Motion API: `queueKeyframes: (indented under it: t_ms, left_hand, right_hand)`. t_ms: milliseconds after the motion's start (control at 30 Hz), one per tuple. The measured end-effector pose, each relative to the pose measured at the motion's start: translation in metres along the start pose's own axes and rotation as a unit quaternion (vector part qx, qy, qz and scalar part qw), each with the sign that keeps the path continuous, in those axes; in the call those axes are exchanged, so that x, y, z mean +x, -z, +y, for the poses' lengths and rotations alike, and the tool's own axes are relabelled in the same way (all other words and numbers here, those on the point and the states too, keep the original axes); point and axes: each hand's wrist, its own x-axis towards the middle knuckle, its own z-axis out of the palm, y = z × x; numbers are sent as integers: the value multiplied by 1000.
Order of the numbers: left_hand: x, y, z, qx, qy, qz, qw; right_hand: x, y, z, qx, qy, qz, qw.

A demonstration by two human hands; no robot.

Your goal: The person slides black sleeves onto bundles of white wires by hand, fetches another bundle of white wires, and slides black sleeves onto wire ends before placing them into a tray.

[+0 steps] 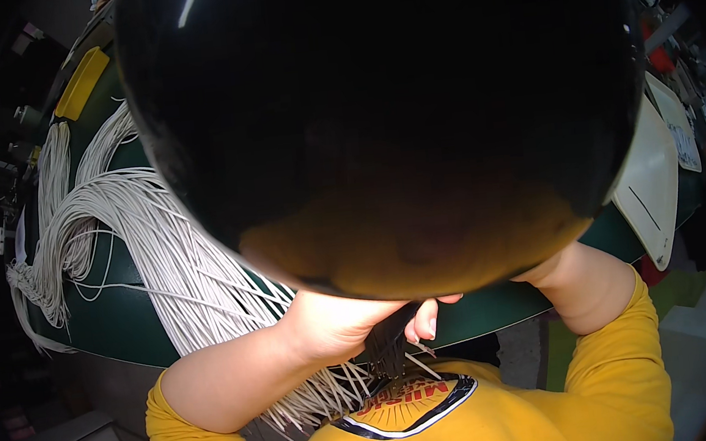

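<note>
L hand (337, 317) at dark strands (389, 344), lower ctr

Black dome (394, 114) blocked most of the view, so couldn't tell how far shut the L hand was or if it had a firm grip; dark strands hung right by it, w/ fingertips (422, 324) just R of them, can't tell whose. R hand was mostly hid behind the dome, state & hold unclear. Pale cords (189, 279) ran L side to lower ctr, under L forearm (237, 380), on green table (117, 328). Yellow tray (83, 83) sat upper L; white tray (651, 183), R side.
</note>
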Motion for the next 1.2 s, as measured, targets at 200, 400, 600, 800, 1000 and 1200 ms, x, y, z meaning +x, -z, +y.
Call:
queueKeyframes:
  t_ms: [200,400,600,800,1000,1200]
  left_hand:
    - [0,1,1,-2,23,21,1000]
    - [1,1,0,-6,14,19,1000]
    - [1,1,0,14,23,27,999]
    - [1,-2,1,16,27,34,999]
    - [0,0,1,16,28,31,999]
    - [1,3,-3,12,9,-15,1000]
  right_hand:
    - [9,-3,-21,-21,-63,48,997]
    - [6,4,1,-93,51,-20,994]
    - [7,2,-12,-141,-8,-21,990]
    - [3,3,-5,-18,5,-12,1000]
    - [6,-4,-8,-104,18,23,994]
    - [5,-3,-6,-65,16,-47,997]
